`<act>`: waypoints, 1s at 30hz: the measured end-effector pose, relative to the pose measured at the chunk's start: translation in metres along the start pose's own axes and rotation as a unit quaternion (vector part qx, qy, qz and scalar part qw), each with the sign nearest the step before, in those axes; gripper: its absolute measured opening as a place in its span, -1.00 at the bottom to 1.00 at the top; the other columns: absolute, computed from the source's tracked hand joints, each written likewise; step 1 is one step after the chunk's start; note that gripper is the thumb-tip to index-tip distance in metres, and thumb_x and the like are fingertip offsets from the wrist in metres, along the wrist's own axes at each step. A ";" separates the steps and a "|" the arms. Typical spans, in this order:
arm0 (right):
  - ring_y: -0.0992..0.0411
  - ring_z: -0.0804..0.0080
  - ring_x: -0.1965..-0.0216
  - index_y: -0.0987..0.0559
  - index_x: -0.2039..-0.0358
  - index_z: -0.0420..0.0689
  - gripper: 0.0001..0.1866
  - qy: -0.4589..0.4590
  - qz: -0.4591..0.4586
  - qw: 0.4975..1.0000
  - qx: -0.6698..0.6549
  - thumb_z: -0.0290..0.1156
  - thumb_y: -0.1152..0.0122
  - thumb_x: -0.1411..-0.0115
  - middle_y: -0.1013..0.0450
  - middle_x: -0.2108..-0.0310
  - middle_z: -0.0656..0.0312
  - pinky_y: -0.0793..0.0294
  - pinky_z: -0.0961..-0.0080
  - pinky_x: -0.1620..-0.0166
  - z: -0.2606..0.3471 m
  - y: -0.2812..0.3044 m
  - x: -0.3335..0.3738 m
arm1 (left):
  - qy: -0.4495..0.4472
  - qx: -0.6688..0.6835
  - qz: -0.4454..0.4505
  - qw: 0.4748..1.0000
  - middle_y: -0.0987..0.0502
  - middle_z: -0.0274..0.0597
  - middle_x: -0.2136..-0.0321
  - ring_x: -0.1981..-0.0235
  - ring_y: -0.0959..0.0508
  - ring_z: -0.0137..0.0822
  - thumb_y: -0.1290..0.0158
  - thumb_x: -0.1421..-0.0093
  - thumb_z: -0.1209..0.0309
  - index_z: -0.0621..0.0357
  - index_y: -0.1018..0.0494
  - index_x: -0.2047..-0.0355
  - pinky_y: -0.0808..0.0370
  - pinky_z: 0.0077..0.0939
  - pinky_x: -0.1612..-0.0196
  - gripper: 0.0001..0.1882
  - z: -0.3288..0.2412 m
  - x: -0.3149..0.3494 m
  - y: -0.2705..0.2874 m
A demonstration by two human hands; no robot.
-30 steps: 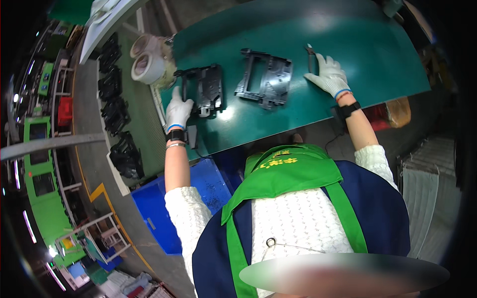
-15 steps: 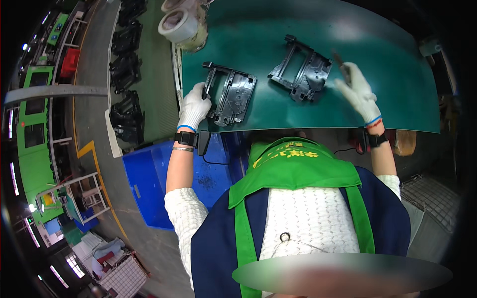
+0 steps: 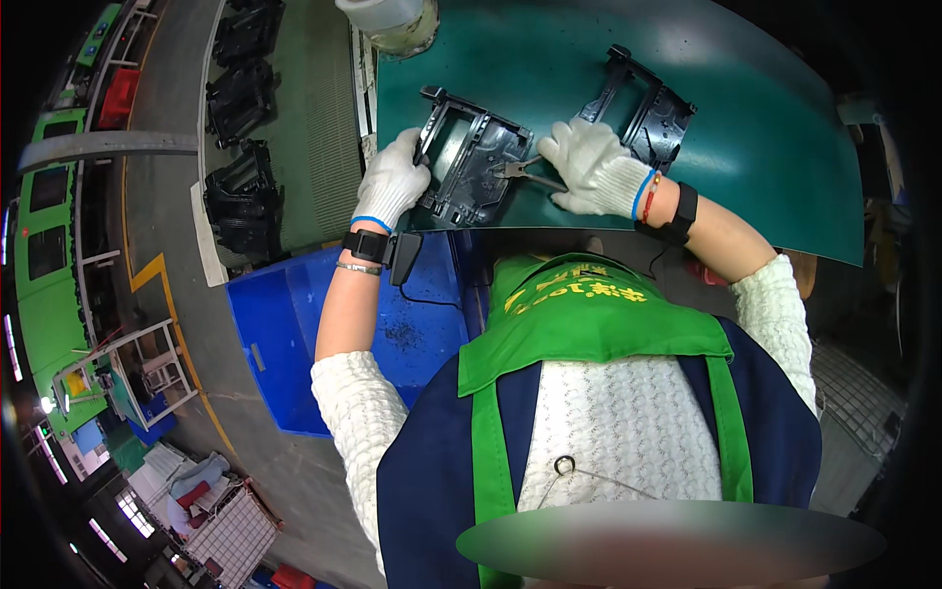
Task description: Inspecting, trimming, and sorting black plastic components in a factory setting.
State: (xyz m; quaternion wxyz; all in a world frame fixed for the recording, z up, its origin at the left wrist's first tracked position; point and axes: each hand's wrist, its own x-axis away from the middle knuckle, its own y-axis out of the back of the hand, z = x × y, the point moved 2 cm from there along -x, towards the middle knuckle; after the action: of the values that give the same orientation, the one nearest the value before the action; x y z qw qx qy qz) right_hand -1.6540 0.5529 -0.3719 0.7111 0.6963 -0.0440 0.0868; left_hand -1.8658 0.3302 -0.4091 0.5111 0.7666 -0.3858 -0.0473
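My gloved left hand (image 3: 394,181) is closed on the left edge of a black plastic frame (image 3: 473,169), which lies on the green tabletop (image 3: 756,167). This part has a rectangular opening and a solid plate beside it. My gloved right hand (image 3: 595,169) is closed on a pair of pliers (image 3: 517,171). The jaws sit over the plate of the frame; whether they touch it I cannot tell. Behind my right hand lies a second black plastic frame (image 3: 659,126) of the same kind, partly hidden by the glove.
A blue bin (image 3: 304,344) with dark bits inside stands below the table's left front edge. Left of the table, several black parts (image 3: 243,191) sit in a row on a green belt (image 3: 314,147). Tape rolls (image 3: 388,15) stand at the table's far left corner.
My right hand has swung left with the pliers, from beyond the second frame to the frame under my left hand. My left hand stays on its frame. The view has shifted slightly.
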 end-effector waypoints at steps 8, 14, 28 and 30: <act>-0.56 -0.03 0.10 -0.48 0.02 -0.21 -0.45 -0.076 0.193 0.971 -0.120 -0.06 -0.33 -0.17 -0.52 0.17 -0.08 -0.59 0.06 0.05 -0.005 0.002 -0.018 | 0.003 0.060 0.039 0.997 -0.69 -0.01 0.17 0.19 -0.70 -0.07 -0.11 -0.26 0.33 0.06 -0.43 -0.26 -0.61 -0.24 0.09 -0.46 0.002 -0.004 0.008; -0.56 -0.07 0.09 -0.47 -0.03 -0.24 -0.41 -0.184 0.009 0.928 -0.324 -0.02 -0.30 -0.21 -0.53 0.19 -0.08 -0.56 0.07 0.02 -0.008 0.024 0.007 | -0.018 0.548 0.210 0.809 -0.60 -0.23 0.42 0.44 -0.58 -0.36 -0.13 -0.20 0.38 0.32 -0.42 -0.21 -0.51 -0.52 0.30 -0.44 -0.007 0.021 0.027; -0.55 -0.05 0.08 -0.51 -0.05 -0.18 -0.33 -0.177 -0.100 0.976 -0.081 0.06 -0.43 -0.10 -0.49 0.13 -0.05 -0.60 0.07 0.03 -0.016 0.085 -0.029 | -0.075 0.268 0.018 0.960 -0.62 0.03 0.35 0.33 -0.66 -0.05 -0.07 -0.24 0.36 0.28 -0.28 -0.31 -0.56 -0.14 0.19 -0.37 -0.076 0.034 0.017; -0.55 -0.05 0.08 -0.51 -0.04 -0.18 -0.33 -0.179 -0.090 0.976 -0.088 0.05 -0.43 -0.10 -0.49 0.13 -0.05 -0.60 0.07 0.03 -0.017 0.086 -0.029 | -0.056 0.241 0.018 0.969 -0.63 0.06 0.34 0.32 -0.66 -0.03 -0.06 -0.26 0.36 0.26 -0.29 -0.31 -0.56 -0.14 0.20 -0.39 -0.078 0.033 0.017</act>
State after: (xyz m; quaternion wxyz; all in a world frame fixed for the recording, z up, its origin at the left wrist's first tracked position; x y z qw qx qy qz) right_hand -1.6994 0.5691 -0.2933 0.7550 0.6366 -0.1148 -0.1077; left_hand -1.8154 0.3643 -0.3478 0.2900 0.8560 -0.4278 0.0135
